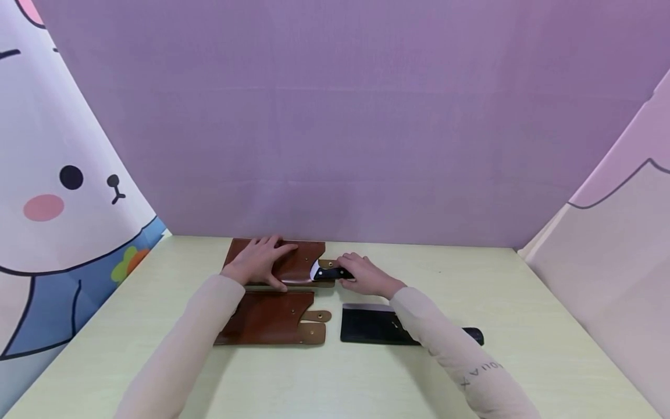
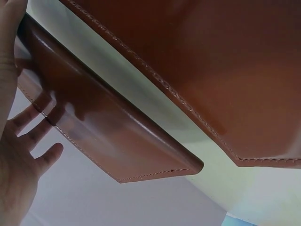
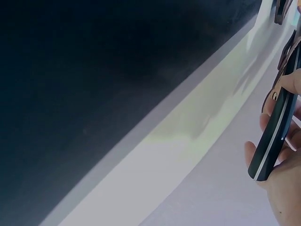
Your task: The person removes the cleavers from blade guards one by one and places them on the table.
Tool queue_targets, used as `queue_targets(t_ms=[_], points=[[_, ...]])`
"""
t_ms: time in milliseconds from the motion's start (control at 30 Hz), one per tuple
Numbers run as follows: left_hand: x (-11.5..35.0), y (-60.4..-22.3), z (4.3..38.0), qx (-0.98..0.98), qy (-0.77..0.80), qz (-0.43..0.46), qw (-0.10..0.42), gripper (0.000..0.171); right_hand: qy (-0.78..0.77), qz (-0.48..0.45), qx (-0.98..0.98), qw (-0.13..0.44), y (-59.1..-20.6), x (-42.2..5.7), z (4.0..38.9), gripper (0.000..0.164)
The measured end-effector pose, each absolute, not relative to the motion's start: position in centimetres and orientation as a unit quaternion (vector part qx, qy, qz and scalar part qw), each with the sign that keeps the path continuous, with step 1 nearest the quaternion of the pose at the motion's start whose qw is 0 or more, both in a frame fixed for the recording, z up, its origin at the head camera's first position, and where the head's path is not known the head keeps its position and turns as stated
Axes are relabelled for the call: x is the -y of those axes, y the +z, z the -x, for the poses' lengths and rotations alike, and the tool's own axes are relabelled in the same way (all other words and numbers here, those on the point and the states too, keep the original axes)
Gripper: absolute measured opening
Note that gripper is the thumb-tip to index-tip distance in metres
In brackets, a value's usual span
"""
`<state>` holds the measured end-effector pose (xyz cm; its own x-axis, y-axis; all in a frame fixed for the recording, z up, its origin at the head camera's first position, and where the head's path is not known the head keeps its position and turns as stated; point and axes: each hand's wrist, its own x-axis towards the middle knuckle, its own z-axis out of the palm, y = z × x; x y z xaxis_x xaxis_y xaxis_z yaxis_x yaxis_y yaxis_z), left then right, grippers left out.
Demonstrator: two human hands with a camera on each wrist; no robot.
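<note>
your left hand (image 1: 259,261), fingers spread, rests on the far brown leather sheath (image 1: 300,256); your right hand (image 1: 366,273) grips the black-handled knife (image 1: 330,273), blade mostly inside; the black rectangular cleaver (image 1: 366,323), near right, lies unsheathed.

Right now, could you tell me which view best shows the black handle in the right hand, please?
The right wrist view: the black handle appears large, pale stripe visible, though the right hand partly covers it. The head view shows it small, one end behind the hand; the left wrist view misses it.
</note>
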<state>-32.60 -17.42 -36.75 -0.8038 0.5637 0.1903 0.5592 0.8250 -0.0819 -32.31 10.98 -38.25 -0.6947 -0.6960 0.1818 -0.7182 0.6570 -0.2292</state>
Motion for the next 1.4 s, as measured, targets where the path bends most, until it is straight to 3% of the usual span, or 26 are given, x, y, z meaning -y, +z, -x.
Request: queue_targets(t_ms=[1400], points=[[17.8, -35.4, 32.0, 0.960, 0.007, 0.275, 0.048, 0.095, 0.164, -0.428, 0.889, 0.030, -37.8, -12.9, 32.7, 0.022]])
